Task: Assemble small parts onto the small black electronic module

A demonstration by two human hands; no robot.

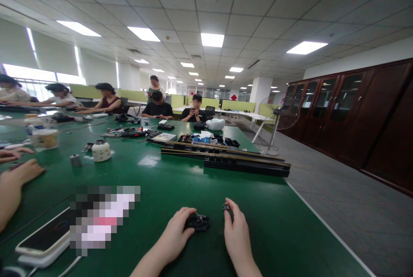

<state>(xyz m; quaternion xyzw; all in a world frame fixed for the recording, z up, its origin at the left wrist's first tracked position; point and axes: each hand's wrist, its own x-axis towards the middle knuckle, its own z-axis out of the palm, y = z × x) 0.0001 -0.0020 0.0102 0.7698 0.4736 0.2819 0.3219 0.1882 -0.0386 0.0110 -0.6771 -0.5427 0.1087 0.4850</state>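
Note:
Both my hands rest on the green table [167,178] near its front edge. My left hand [176,232] curls its fingers around a small black part [197,223] lying on the table. A little to the right, my right hand [236,229] pinches a tiny black piece [225,207] between its fingertips, just above and beside that part. The two hands are a few centimetres apart.
Long black and gold rails [226,158] lie across the table ahead. A phone [45,236] sits at the left front, near another person's hand [16,178]. A small white jar [101,150] and a cup [45,138] stand to the left. Several people sit at the far end. A fan [284,115] stands on the floor at the right.

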